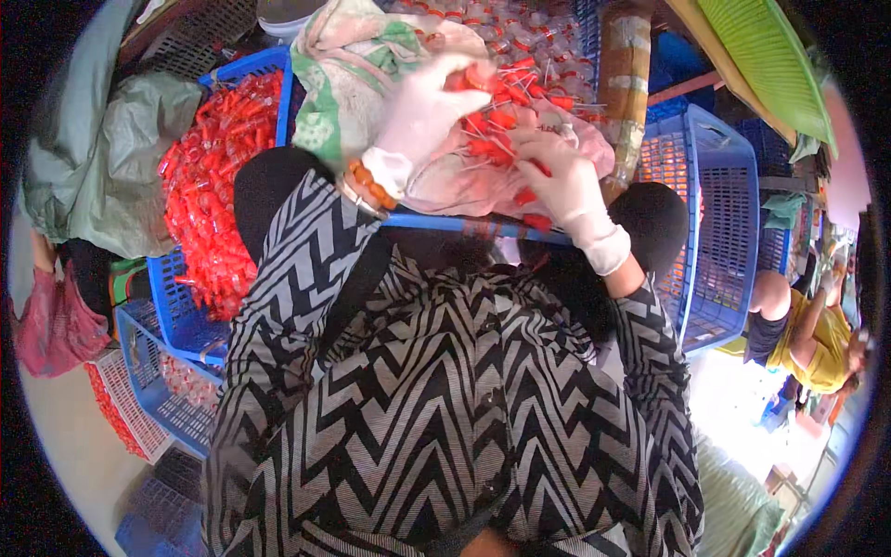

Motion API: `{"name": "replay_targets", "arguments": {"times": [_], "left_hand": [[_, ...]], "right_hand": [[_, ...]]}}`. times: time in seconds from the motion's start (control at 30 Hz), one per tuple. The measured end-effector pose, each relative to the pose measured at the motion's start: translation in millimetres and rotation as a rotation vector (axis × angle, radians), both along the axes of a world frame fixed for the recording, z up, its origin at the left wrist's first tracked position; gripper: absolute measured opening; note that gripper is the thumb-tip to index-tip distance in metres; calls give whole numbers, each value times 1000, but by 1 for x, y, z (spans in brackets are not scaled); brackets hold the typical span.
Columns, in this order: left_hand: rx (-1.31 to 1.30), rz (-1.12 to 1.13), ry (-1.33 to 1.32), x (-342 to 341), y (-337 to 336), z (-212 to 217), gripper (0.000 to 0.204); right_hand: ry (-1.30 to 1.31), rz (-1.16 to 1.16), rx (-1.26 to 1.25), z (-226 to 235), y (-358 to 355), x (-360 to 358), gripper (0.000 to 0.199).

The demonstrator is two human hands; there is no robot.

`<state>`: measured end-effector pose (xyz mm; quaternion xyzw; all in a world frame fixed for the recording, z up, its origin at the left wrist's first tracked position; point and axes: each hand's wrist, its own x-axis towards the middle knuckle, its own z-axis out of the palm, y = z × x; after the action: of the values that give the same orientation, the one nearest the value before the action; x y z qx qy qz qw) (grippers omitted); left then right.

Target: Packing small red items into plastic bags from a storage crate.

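My left hand (pixel 418 107), in a white glove and slightly blurred, pinches a small reddish, see-through bottle (pixel 479 76) between thumb and fingers. Lower and to the right, my white-gloved right hand (pixel 564 181) has its fingers curled over a red cap (pixel 541 168), most of which they hide. Several red caps with thin white stems (pixel 506 111) lie loose between and beyond both hands. They rest on a pink cloth (pixel 445 181) across a blue crate. Behind them is a heap of small clear bottles with reddish bands (pixel 520 32).
At the left stands a blue crate (pixel 288 79) heaped with red-capped pieces (pixel 218 186), beside a grey-green sack (pixel 139 167). A taped brown post (pixel 624 84) rises right of the bottles. Blue baskets (pixel 729 213) stand at the right. Farther right sits a person in yellow (pixel 807 343).
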<state>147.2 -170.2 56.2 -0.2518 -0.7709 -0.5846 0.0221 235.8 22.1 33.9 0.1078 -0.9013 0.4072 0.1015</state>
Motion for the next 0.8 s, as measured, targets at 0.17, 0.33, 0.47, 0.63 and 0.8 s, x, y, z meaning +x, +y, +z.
{"name": "replay_targets", "arguments": {"times": [0.17, 0.33, 0.47, 0.63, 0.8], "left_hand": [[-104, -72, -51, 11, -4, -13, 40], [-172, -104, 220, 14, 5, -12, 43], [-175, -142, 333, 17, 5, -11, 46], [-277, -117, 422, 16, 2, -13, 47], [-270, -98, 451, 16, 4, -12, 46]], "right_hand": [[-320, -77, -393, 51, 9, -1, 15], [-250, -55, -229, 59, 15, 0, 14], [-54, -60, 131, 52, 9, 0, 12], [-247, -82, 90, 70, 5, 1, 14], [-300, -127, 93, 73, 5, 0, 16]]}}
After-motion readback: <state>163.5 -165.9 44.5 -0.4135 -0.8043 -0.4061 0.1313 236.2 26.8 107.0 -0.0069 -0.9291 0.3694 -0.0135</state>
